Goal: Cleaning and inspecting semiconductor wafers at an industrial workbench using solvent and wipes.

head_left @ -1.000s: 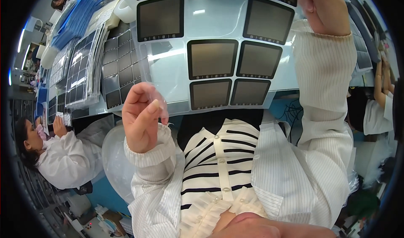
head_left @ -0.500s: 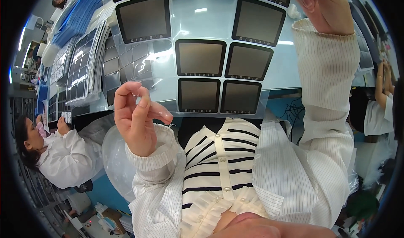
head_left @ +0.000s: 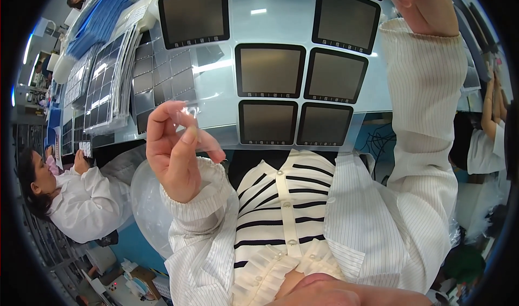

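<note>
A thin clear film (head_left: pixel 190 123) is pinched by the left hand (head_left: pixel 175 152). It could be creased if squeezed. The right hand (head_left: pixel 424 6) is half hidden; its grip cannot be told.

Six square dark-grey screens with black frames are seen on the pale blue surface (head_left: pixel 270 30): two large (head_left: pixel 194 15) (head_left: pixel 346 18), two medium (head_left: pixel 270 70) (head_left: pixel 335 75), two small (head_left: pixel 268 122) (head_left: pixel 324 124). Sheets of smaller grey panels (head_left: pixel 162 76) are stacked at left.

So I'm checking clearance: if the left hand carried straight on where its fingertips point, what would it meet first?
Probably the sheet of small grey square panels on the pale blue table; the left hand pinches clear film. Depth unclear.
</note>
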`<state>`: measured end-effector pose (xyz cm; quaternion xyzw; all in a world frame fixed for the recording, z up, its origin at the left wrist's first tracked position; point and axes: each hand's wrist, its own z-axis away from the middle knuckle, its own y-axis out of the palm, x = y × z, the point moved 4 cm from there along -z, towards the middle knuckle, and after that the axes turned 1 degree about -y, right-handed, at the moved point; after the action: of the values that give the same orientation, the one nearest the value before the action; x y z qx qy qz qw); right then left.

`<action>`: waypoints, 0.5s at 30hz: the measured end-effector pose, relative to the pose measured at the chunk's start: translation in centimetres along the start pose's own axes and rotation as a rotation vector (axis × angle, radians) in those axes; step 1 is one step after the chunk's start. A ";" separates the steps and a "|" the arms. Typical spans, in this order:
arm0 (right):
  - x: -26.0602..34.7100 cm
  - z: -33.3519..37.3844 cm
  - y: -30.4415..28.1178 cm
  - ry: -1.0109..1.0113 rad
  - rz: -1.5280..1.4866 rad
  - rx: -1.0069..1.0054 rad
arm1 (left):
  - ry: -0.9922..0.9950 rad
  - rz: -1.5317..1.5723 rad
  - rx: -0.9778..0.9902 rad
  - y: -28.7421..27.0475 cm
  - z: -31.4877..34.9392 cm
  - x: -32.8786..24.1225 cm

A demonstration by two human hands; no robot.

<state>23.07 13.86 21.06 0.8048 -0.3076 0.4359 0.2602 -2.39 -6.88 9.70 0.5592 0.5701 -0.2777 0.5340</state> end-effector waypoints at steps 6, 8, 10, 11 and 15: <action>-3.8 1.6 -1.2 0.378 0.210 -0.257 | -0.316 0.034 0.310 0.0 0.2 1.4; -7.2 1.7 -1.8 0.567 0.265 -0.122 | -0.467 0.188 0.281 -0.9 1.3 2.6; -9.9 3.6 -4.6 0.411 0.415 -0.125 | -0.528 0.221 0.290 -0.6 1.3 3.3; -10.5 4.1 -4.4 0.444 0.409 -0.155 | -0.562 0.241 0.283 -1.0 1.6 3.7; -11.7 5.0 -3.3 0.507 0.383 -0.223 | -0.637 0.286 0.245 -1.7 2.3 4.4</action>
<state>23.12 15.82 8.08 0.5649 -0.4245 0.6269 0.3283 -2.41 -7.80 4.55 0.5785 0.2540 -0.4267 0.6471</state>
